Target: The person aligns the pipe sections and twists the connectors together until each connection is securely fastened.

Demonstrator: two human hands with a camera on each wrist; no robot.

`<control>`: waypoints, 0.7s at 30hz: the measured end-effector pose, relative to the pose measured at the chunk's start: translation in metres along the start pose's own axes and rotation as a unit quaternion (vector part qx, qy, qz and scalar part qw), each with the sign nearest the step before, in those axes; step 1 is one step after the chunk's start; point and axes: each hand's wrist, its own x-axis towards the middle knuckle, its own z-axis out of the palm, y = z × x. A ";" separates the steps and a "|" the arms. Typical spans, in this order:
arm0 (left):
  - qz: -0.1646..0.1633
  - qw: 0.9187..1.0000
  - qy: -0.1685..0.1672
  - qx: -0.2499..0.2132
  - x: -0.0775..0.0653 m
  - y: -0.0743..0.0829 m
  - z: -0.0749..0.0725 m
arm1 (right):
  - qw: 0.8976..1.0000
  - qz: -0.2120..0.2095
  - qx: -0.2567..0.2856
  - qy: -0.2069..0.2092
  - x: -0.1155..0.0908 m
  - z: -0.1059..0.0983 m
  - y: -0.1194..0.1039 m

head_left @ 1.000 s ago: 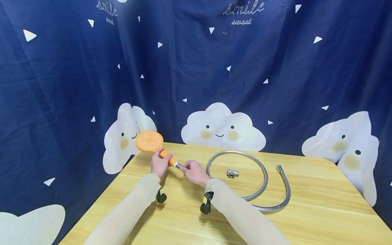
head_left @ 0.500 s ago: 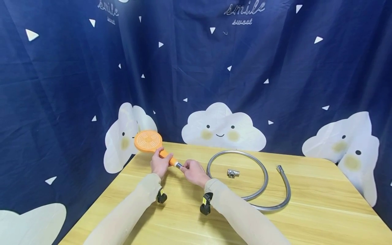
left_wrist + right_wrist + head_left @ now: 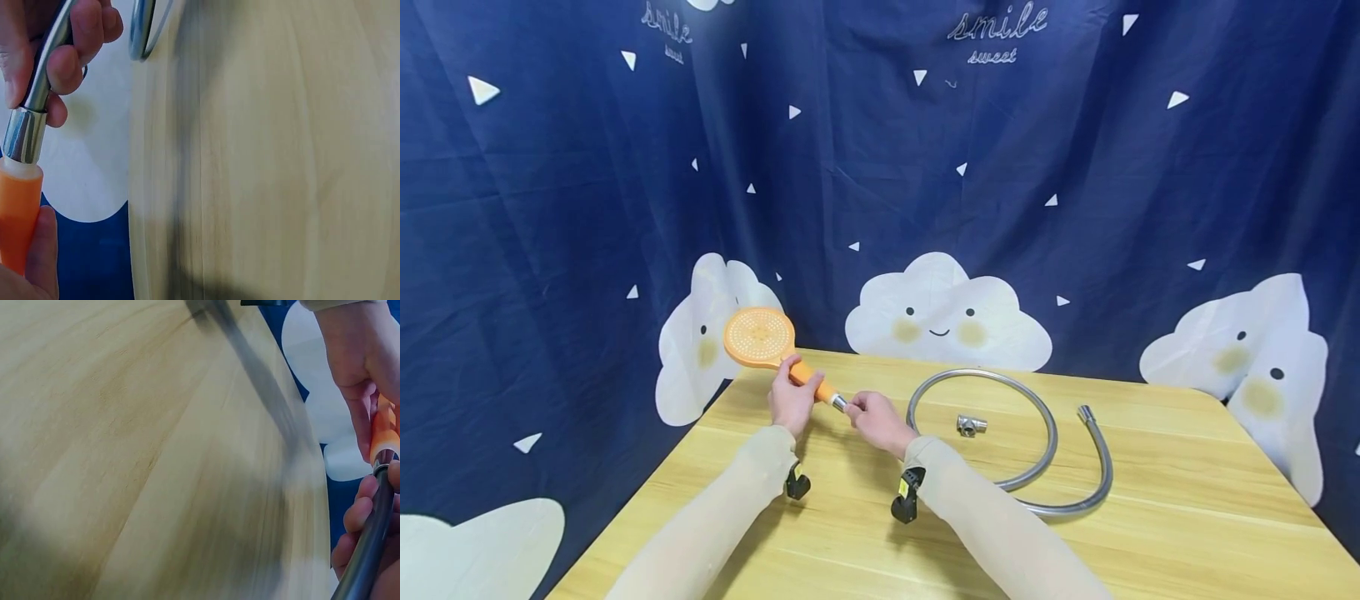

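Note:
An orange shower head (image 3: 758,337) with a round, dotted spray face is held by its handle in my left hand (image 3: 792,404), at the back left of the table. My right hand (image 3: 878,425) pinches the grey shower hose (image 3: 1051,433) close behind its end. In the left wrist view, the hose's shiny metal nut (image 3: 25,134) sits against the pale collar at the base of the orange handle (image 3: 19,200). Thumb and fingers of my right hand (image 3: 78,37) curl round the hose just behind that nut. The right wrist view shows the hose (image 3: 369,550) running straight from the handle.
Inside the hose loop lies a small metal tee fitting (image 3: 971,425) on the wooden table (image 3: 1187,483). The hose's other end (image 3: 1086,413) lies to the right. A dark blue curtain (image 3: 880,167) with clouds hangs round the table's back and left.
The shower head has tipped up, its round face rising slightly and shifting left. Both hands stay in nearly the same place and keep their hold.

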 end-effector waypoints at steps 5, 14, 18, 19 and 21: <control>-0.002 1.000 0.001 -0.020 0.000 -0.003 0.002 | 0.999 0.000 -0.030 0.022 0.001 0.003 0.000; 0.017 1.000 0.013 -0.002 0.001 -0.004 0.005 | 0.999 -0.021 -0.039 0.031 0.002 0.004 0.003; 0.023 1.000 0.013 -0.004 -0.001 -0.001 0.004 | 0.999 -0.022 -0.042 0.027 0.003 0.003 0.002; 0.024 1.000 0.013 -0.006 -0.001 -0.001 0.004 | 0.998 -0.022 -0.043 0.026 0.004 0.002 0.002; 0.028 0.999 0.013 -0.008 -0.001 0.001 0.003 | 0.998 -0.024 -0.047 0.024 0.005 0.001 0.001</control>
